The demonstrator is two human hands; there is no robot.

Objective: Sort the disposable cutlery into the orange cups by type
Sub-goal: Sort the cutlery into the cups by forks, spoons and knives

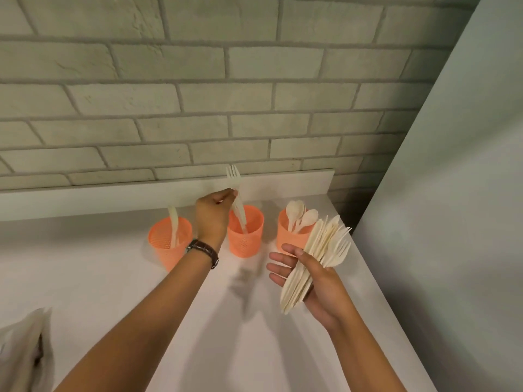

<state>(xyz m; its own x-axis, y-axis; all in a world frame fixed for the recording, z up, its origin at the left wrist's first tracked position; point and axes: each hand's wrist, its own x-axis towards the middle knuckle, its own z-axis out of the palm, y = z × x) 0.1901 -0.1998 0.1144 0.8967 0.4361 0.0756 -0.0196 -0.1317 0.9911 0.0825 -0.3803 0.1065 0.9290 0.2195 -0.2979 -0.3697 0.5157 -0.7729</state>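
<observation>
Fingers (pixel 226 194) of the left hand (pixel 210 219) pinch a single fork (pixel 235 190). The fingers of the right hand (pixel 319 281) grasp a bundle of cutlery (pixel 314 258).

On my feed, reading from the left edge:

(a) A crumpled pale cloth (pixel 22 349) lies blurred in the lower left corner on the white tabletop (pixel 99 278). I cannot tell what it is beyond that.

(b) The left cup (pixel 169 247) is orange mesh and stands left of centre. One knife (pixel 173 222) is upright in it.

(c) The left forearm crosses the frame from the lower left, with a brown-strapped watch (pixel 203 249) at the wrist. The hand is raised between the left cup and the middle cup (pixel 245 239). The fork has its tines up, against the brick wall (pixel 198 94). Its handle slants down into the mouth of the middle cup, and motion blur hides whether the end touches the bottom.

(d) The right cup (pixel 287 236) stands just right of the middle one and holds several spoons (pixel 300 216), bowls up.

(e) The right hand is in front of and partly over the right cup, palm up. The thumb is folded across the bundle and the other fingers lie stretched beneath it. The bundle fans toward the upper right, with fork tines visible at its far end.

(f) A plain grey panel (pixel 452 193) fills the right side of the frame.
</observation>
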